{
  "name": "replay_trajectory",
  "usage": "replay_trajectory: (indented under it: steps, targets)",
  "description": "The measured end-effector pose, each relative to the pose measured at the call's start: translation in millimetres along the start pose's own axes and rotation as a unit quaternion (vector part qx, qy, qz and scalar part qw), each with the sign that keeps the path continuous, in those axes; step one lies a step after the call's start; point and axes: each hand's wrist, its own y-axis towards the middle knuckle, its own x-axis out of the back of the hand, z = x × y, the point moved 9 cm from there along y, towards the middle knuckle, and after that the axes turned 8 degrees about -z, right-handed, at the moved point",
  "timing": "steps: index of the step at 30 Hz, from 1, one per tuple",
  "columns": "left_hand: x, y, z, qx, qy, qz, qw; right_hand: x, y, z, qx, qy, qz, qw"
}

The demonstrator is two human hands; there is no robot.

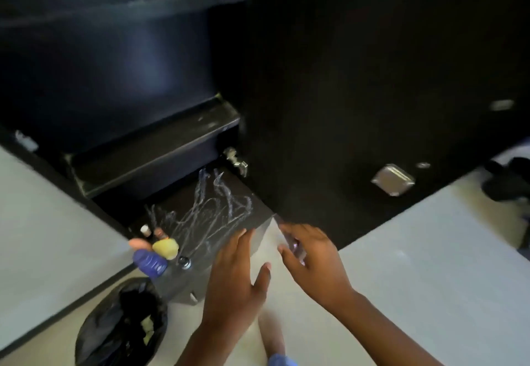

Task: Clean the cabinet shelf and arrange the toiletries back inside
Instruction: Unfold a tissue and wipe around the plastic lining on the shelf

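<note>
A black cabinet stands open, its door [358, 93] swung to the right. Its bottom shelf [206, 208] is dark and streaked with pale scribble marks. At the shelf's front left corner stand several toiletries: a blue ribbed bottle [150, 262], a yellow-capped item [166, 247], a small white-capped bottle [145, 229] and a brown one [158, 233]. My left hand [235, 268] hovers at the shelf's front edge, fingers apart, holding nothing. My right hand [312, 254] is just right of it, below the door's lower corner, fingers spread; a small pale blurred thing seems to lie against its fingers.
A bin lined with a black bag [123, 325] stands on the pale floor at the lower left. Upper shelves [120, 13] of the cabinet look bare. A metal hinge [236, 160] and a square metal plate [393, 180] sit on the door. A dark object [507, 179] lies at far right.
</note>
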Motion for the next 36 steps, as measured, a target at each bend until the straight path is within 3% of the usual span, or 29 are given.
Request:
replay_trajectory:
  steps: [5,9,13,17,21,30,33,36]
  targets:
    - [5.7,5.9,-93.4,-0.024,-0.072,0.070,0.995,98.3,-41.5,-36.7,-0.094,0.023,-0.015,0.995]
    - [-38.1,-7.9,-123.7,0.039,-0.121,0.135,0.983,140.8,-62.5,-77.3,-0.151,0.027,-0.018,0.988]
    - [-97.7,-35.8,-152.6,0.102,-0.145,0.237,0.955,174.5,-52.5,-94.0,-0.156,0.065,-0.067,0.983]
    - [-144.6,-40.9,-186.9,0.103,-0.146,0.269,0.946,182.8,-32.5,-120.6,-0.154,0.097,-0.072,0.981]
    - [-189.2,-19.1,-215.4,0.092,-0.121,0.265,0.952,187.2,-2.6,-164.7,-0.158,0.097,-0.053,0.981]
    - [-313.2,82.6,-249.2,0.114,-0.097,0.171,0.974,158.2,127.8,-312.1,-0.148,0.034,0.021,0.988]
    - [-345.5,120.7,-254.9,0.084,-0.027,0.121,0.989,135.6,182.1,-354.2,-0.131,0.016,0.038,0.990]
    - [-376.1,152.6,-237.9,0.119,0.026,0.103,0.987,108.7,234.2,-390.4,-0.118,0.020,0.030,0.992]
